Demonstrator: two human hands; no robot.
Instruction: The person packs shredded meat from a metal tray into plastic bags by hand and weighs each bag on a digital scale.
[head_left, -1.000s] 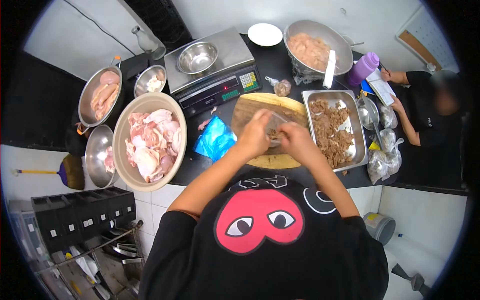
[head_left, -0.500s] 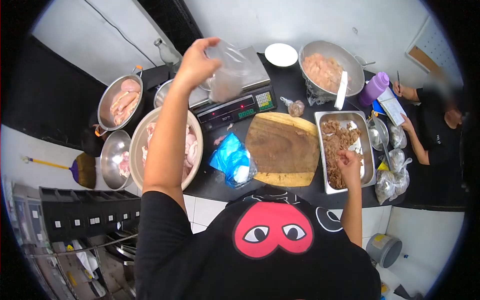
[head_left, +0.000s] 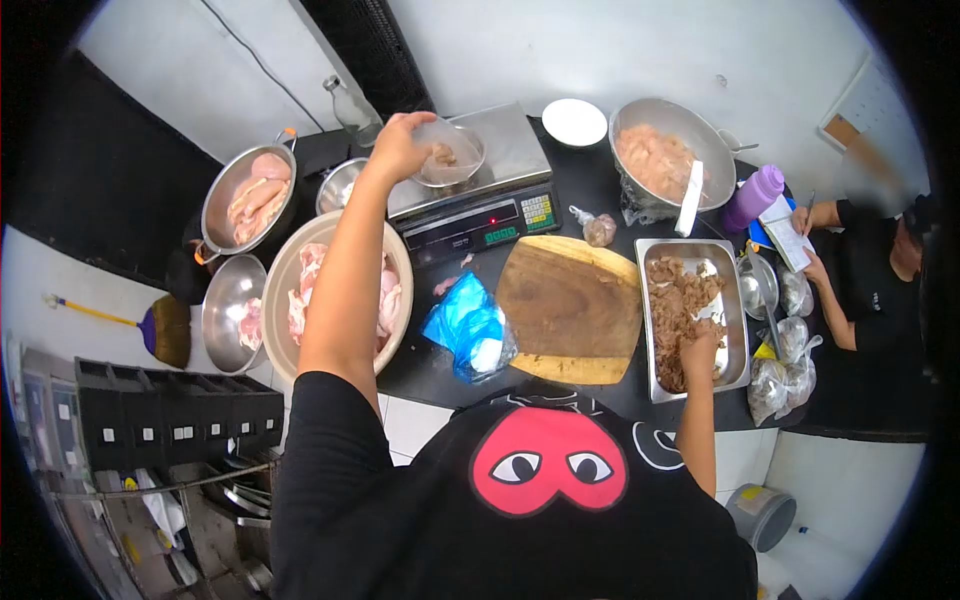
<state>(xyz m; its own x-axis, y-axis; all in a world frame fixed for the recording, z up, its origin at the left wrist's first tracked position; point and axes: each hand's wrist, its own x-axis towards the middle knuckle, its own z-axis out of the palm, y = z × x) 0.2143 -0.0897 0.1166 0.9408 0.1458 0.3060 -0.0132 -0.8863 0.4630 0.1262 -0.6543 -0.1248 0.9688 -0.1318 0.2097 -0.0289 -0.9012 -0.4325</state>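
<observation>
My left hand (head_left: 402, 146) grips the edge of a clear plastic bag (head_left: 436, 140), which hangs over the steel bowl (head_left: 466, 170) on the scale (head_left: 505, 150). A little brown meat shows through the plastic. Over on the right, my right hand (head_left: 702, 343) reaches into the steel tray (head_left: 742, 330), its fingertips down in the brown cooked meat (head_left: 684, 296); what they hold is hidden. Between the two lies a wooden cutting board (head_left: 570, 300), with a blue plastic bag (head_left: 466, 325) beside it.
A large tub (head_left: 282, 250) of raw chicken is under my left forearm. Steel bowls and a pan (head_left: 208, 215) stand farther left. Behind the board are a small tied bag (head_left: 600, 230), a white plate (head_left: 574, 122) and a large bowl (head_left: 726, 160). A co-worker's hand (head_left: 815, 268) holds a notebook (head_left: 786, 236).
From over the board, my hands moved apart, the left with the bag to the scale, the right to the tray. Since the middle frame, the bag has dropped lower and my right hand has sunk into the meat.
</observation>
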